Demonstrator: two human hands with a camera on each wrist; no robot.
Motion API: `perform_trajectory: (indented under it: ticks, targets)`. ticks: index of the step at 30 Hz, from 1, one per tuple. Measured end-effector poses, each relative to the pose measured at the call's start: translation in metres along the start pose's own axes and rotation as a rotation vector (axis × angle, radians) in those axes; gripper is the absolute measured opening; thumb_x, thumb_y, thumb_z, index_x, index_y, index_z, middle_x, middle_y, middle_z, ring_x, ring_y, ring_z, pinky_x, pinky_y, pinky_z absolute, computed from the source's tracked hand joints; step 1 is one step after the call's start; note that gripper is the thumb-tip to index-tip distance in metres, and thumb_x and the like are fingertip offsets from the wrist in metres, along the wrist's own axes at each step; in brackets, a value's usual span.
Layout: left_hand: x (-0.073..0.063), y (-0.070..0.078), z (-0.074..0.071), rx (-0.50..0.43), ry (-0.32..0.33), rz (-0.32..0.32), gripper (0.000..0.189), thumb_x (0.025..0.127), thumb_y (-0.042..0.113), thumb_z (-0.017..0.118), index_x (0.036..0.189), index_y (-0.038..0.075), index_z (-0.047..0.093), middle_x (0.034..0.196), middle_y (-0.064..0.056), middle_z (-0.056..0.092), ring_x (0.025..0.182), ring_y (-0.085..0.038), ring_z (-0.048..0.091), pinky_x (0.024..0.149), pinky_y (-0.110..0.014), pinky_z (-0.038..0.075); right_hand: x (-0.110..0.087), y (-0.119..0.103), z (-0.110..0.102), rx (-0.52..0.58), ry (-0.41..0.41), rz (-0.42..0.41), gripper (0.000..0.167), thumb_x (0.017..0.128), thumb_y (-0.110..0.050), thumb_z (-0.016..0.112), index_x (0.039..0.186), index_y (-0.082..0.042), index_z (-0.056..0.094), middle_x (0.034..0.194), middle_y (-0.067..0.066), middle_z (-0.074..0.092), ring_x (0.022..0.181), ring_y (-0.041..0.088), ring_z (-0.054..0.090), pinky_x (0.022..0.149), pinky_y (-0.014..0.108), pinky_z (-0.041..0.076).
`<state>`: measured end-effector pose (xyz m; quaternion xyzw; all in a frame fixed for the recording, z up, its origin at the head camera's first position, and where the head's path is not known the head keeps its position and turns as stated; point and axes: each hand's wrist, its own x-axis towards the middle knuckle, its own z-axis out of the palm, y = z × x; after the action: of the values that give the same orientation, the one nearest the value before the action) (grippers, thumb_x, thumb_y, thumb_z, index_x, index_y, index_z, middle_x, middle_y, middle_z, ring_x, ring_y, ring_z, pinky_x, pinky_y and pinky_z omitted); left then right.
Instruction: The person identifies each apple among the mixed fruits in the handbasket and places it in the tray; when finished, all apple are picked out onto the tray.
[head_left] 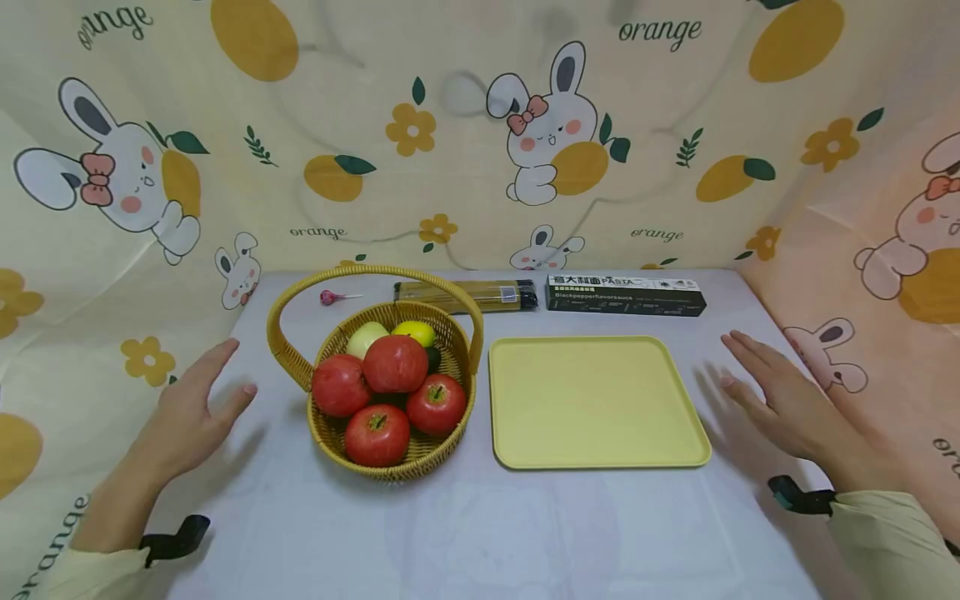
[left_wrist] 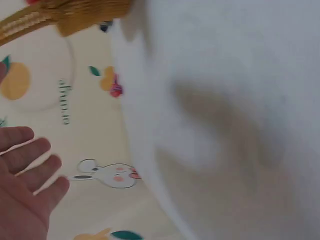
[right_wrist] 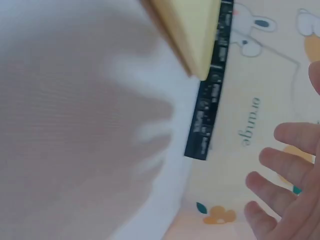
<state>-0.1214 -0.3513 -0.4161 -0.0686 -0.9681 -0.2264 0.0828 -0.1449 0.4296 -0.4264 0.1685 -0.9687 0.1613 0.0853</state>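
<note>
Left of the wicker basket (head_left: 390, 473), my left hand (head_left: 187, 421) hovers with its fingers straight and holds nothing. To the right of the yellow tray (head_left: 600, 404), my right hand (head_left: 783, 404) is likewise held out, fingers extended. Red pomegranates or apples (head_left: 377, 435) fill the front of the basket, with a pale green fruit (head_left: 367, 339), a yellow lemon (head_left: 415, 333) and a dark green item (head_left: 433, 360) behind them. Nothing lies on the tray. In the left wrist view the left hand (left_wrist: 27, 185) shows spread fingers; the right wrist view shows the right hand (right_wrist: 290, 185) spread too.
Along the back lie a black pasta box (head_left: 625, 297), a long brown-gold packet (head_left: 480, 296) and a small pink wrapped lollipop (head_left: 337, 297). The basket's tall handle (head_left: 375, 271) arches over the fruit. A patterned cloth (head_left: 450, 167) walls the table's back and sides.
</note>
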Motion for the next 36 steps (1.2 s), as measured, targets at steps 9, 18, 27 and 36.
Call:
perform_trajectory:
  ticks: [9,18,27,36]
  targets:
    - [-0.032,0.02,-0.038,-0.266,0.044,0.045,0.071,0.103,0.017,0.077,0.168,0.018,0.047,0.168,-0.002,0.053,0.151,0.003,0.048,0.116,-0.005,0.034,-0.008,-0.005,-0.017,0.042,0.02,0.019,0.068,0.111,-0.027,0.062,0.173,-0.02,0.035,0.173,0.024,0.041,0.161,0.048,0.035,0.14,0.048,0.011]
    - [-0.038,0.066,-0.052,-0.51,-0.095,0.215,0.065,0.096,-0.012,0.071,0.156,0.009,0.06,0.152,-0.001,0.068,0.135,-0.001,0.065,0.109,-0.008,0.047,-0.007,-0.012,-0.017,0.093,-0.018,0.065,0.066,0.112,-0.029,0.063,0.172,-0.026,0.038,0.171,0.024,0.043,0.155,0.056,0.039,0.124,0.079,0.028]
    - [-0.021,0.1,-0.034,-0.538,-0.157,0.197,0.059,0.102,0.003,0.074,0.157,0.017,0.06,0.154,-0.006,0.067,0.135,0.0,0.065,0.106,-0.01,0.051,-0.003,-0.015,-0.002,0.121,0.018,0.034,0.065,0.11,-0.025,0.066,0.17,-0.022,0.042,0.167,0.024,0.049,0.148,0.057,0.048,0.136,0.028,0.018]
    - [0.012,0.128,-0.016,-0.472,-0.196,0.106,0.053,0.106,0.026,0.074,0.156,0.013,0.061,0.151,-0.013,0.068,0.131,-0.028,0.072,0.099,-0.011,0.054,0.011,-0.019,0.009,0.175,-0.032,0.075,0.061,0.111,-0.029,0.065,0.168,-0.015,0.046,0.165,0.027,0.05,0.147,0.06,0.047,0.115,0.082,0.035]
